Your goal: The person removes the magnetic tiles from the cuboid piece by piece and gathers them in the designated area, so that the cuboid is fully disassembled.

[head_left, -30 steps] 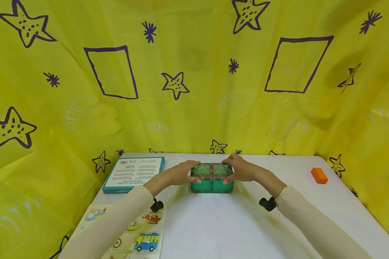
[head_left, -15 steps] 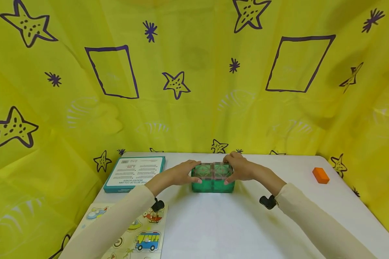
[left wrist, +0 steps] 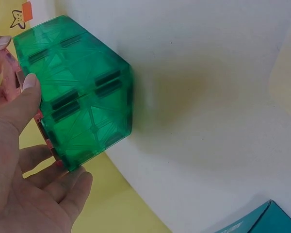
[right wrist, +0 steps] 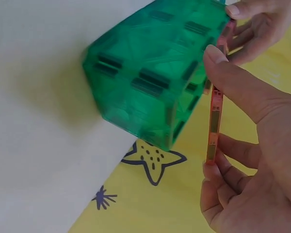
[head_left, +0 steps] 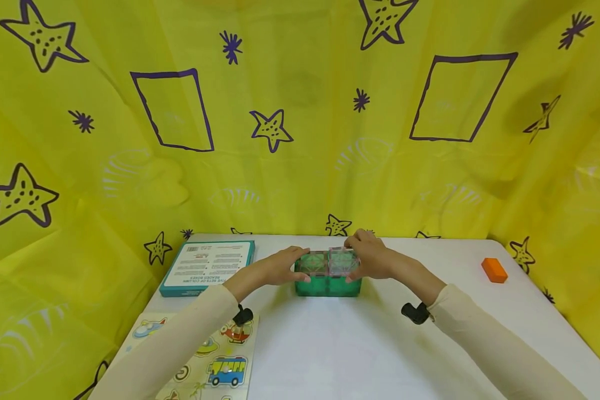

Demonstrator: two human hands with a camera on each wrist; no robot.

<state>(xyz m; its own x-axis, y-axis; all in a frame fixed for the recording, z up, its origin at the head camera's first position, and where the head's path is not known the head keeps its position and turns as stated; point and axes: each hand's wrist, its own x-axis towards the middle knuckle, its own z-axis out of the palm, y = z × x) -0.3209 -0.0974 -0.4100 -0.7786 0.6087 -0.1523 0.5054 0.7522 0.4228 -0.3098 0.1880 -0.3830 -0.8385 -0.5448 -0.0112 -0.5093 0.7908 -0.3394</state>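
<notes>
A green translucent box of magnetic tiles (head_left: pixel 327 286) sits on the white table, with two pink see-through tiles on its top side. My left hand (head_left: pixel 280 266) spans the left pink tile (head_left: pixel 313 264), thumb at the near edge and fingers at the far one; that tile lies along the box top. My right hand (head_left: pixel 372 255) pinches the right pink tile (head_left: pixel 343 262) by its edges. In the right wrist view this pink tile (right wrist: pixel 215 124) stands off from the green box (right wrist: pixel 136 82) at its outer end, a gap showing between them.
A teal flat box (head_left: pixel 210 266) with a printed white label lies at the back left. Nearer is a picture puzzle board (head_left: pixel 227 371), partly under my left sleeve. An orange block (head_left: pixel 494 270) lies at the right. A yellow curtain (head_left: pixel 300 189) surrounds the table's (head_left: pixel 330 355) far side.
The right pink tile has lifted off the green box top, raised slightly by my right hand. My left hand and the green box have stayed nearly in place.
</notes>
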